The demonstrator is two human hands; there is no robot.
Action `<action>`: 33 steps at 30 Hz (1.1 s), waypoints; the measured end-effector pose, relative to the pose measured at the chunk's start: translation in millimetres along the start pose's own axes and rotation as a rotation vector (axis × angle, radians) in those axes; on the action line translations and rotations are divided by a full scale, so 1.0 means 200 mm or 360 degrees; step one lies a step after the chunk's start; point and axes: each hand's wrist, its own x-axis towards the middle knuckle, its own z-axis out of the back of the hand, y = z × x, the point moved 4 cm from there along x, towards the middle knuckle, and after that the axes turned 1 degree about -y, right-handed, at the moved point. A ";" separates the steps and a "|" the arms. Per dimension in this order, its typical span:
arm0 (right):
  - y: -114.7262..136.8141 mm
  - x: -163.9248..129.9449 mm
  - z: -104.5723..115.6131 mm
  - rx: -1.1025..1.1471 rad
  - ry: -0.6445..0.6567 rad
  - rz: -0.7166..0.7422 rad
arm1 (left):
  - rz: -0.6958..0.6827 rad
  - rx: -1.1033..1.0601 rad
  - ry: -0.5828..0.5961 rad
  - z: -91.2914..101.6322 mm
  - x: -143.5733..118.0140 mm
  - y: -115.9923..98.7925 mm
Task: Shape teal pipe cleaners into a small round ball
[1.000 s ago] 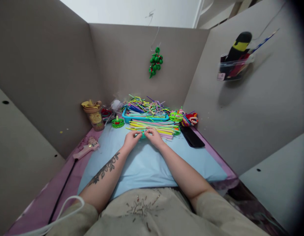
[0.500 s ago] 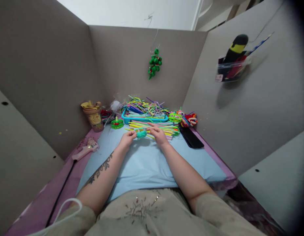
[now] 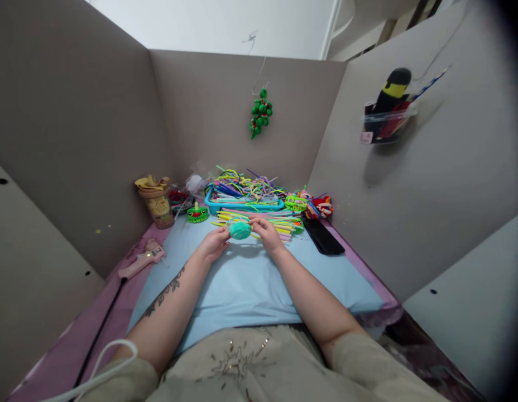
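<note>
Both hands rose off the pile of pipe cleaners [image 3: 259, 221] and drew slightly toward the mat's [image 3: 250, 285] near edge. The teal ball [image 3: 239, 229], earlier hidden under the fingers, came up between the left hand [image 3: 215, 244] and right hand [image 3: 265, 233], clear of the mat.

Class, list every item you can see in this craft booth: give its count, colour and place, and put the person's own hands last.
Round fuzzy coiled piece: one, teal, held between both hands above the mat.
Loose straight pipe cleaners: many, mostly yellow, pink and green, piled behind the hands.
Plastic tray of pipe cleaners: one, blue, at the back.
Small finished craft figure: one, green with red, left of the pile.
Patterned cup: one, tan, back left corner.
Glue gun: one, pink, left of the mat.
Flat rectangular object: one, black, right of the pile.
Hanging bead-like ornament: one, green, on the back wall.
Paper mat: one, light blue, on the table.
Left hand: gripping the teal piece.
Right hand: gripping the teal piece.
</note>
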 end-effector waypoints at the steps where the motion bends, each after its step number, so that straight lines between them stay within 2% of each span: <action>1: 0.00 0.00 0.00 0.0003 -0.0011 -0.0002 | -0.0010 0.0040 -0.0004 0.00 0.00 0.00; 4: 0.02 -0.01 0.01 -0.0049 -0.0085 0.0027 | -0.0165 0.0338 -0.0115 0.02 0.02 0.01; 7: 0.06 -0.02 0.00 -0.0229 -0.0147 0.0119 | -0.0615 0.0909 -0.0374 0.03 0.00 -0.03; 9: 0.07 -0.03 -0.02 -0.0409 -0.0093 0.0198 | -0.0940 0.1341 -0.0510 0.01 -0.03 -0.06; 11: 0.07 -0.04 -0.05 -0.0590 -0.0004 0.0269 | -0.1136 0.1665 -0.0547 -0.02 -0.05 -0.07; 13: 0.05 -0.04 -0.08 -0.0696 0.0071 0.0302 | -0.1216 0.1834 -0.0506 -0.04 -0.06 -0.06; 16: 0.01 -0.03 -0.10 -0.0688 0.0143 0.0300 | -0.1247 0.1894 -0.0410 -0.06 -0.06 -0.04; 20: -0.01 -0.03 -0.10 -0.0708 0.0263 0.0154 | -0.1120 0.1691 -0.0329 -0.03 -0.03 -0.01; 24: -0.03 -0.03 -0.09 -0.0725 0.0303 -0.0061 | -0.1003 0.1526 -0.0387 0.02 0.00 -0.01; 29: -0.02 -0.04 -0.10 -0.0639 0.0363 -0.0070 | -0.0918 0.1413 -0.0385 0.05 0.03 0.00; 33: -0.02 -0.05 -0.12 -0.0656 0.0432 -0.0049 | -0.0895 0.1393 -0.0337 0.04 0.02 0.00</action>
